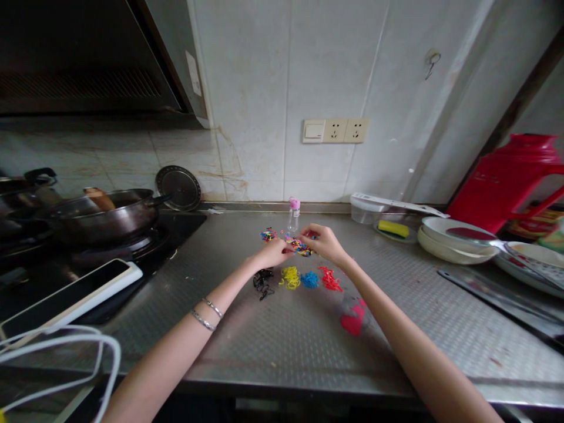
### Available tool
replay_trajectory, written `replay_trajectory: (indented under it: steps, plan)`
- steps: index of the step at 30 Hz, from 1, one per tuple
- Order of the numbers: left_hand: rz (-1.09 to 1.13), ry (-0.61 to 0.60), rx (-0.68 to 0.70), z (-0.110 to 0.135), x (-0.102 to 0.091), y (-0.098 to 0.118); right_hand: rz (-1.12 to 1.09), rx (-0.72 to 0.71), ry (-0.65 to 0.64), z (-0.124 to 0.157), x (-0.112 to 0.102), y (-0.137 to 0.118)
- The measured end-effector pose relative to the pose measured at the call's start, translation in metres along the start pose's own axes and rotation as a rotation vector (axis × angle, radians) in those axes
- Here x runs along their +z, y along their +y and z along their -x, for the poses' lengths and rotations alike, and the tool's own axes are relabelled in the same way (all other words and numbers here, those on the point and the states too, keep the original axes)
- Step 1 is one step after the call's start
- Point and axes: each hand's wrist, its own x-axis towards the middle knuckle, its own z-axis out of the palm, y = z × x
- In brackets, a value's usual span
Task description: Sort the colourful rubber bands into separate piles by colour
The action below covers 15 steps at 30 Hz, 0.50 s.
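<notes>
Both hands are at a mixed pile of small coloured rubber bands [302,247] on the metal counter. My left hand [274,252] is on the pile's left side with its fingers closed together. From the right, my right hand [324,239] reaches over the pile, thumb and fingers pinched. What either hand pinches is too small to make out. A smaller mixed heap [268,234] lies behind my left hand. Nearer me is a row of sorted bands: black bands [263,284], yellow bands [290,277], blue bands [309,279] and red bands [330,279]. Behind the pile stands a clear bottle [293,219] with a pink cap.
A clear bag with a red patch [353,319] lies beside my right forearm. Left are a pan [110,214] on the stove and a white-edged device [74,299] with a cable. Bowls [456,249], a yellow sponge [393,229] and a red thermos [502,176] stand right.
</notes>
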Motion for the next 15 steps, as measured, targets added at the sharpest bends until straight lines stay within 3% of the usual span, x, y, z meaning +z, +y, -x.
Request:
replay_trajectory:
  steps: [4,10,15]
  plan:
    - [-0.106,-0.086,0.074,0.006,0.013,0.024,0.102,0.097,0.063,0.0,-0.015,0.032]
    - [-0.149,-0.139,0.122,0.01,0.017,0.044,0.323,0.205,-0.164,0.009,-0.02,0.065]
    - [-0.104,-0.066,0.083,0.004,0.009,0.04,0.421,0.244,-0.269,0.012,-0.026,0.077]
